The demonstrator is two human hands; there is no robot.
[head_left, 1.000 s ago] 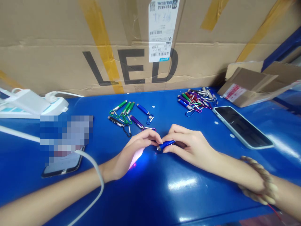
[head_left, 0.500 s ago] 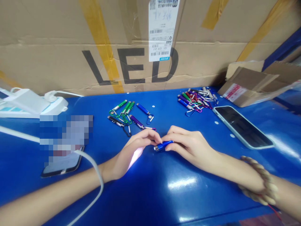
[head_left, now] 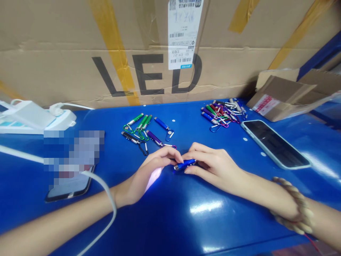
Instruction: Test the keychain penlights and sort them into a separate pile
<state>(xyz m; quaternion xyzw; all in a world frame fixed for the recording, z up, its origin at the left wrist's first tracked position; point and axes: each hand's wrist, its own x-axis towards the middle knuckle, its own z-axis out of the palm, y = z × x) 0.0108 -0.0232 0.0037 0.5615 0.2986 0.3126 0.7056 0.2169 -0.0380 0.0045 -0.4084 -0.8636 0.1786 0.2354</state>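
Observation:
A small blue keychain flashlight (head_left: 184, 165) lies low over the blue table (head_left: 173, 213), gripped by my right hand (head_left: 213, 165) with fingers closed round its body. Its lit end points at my left hand (head_left: 151, 170), which glows pale on the palm. My left fingertips are pinched together right at the flashlight's head. Behind my hands lies a small group of green, black, purple and blue keychain flashlights (head_left: 145, 131). A bigger heap of mixed-colour flashlights (head_left: 221, 112) sits further right.
A large cardboard box marked LED (head_left: 146, 53) walls off the back. A dark phone (head_left: 274, 143) lies at the right, another phone (head_left: 70, 183) with a white cable (head_left: 106, 199) at the left. A white power strip (head_left: 34, 119) and an open carton (head_left: 290, 94) flank the table.
The flashlight has tilted slightly and shifted a little left in my right hand. The pinkish glow on my left palm turned paler and the red dot on the table is gone.

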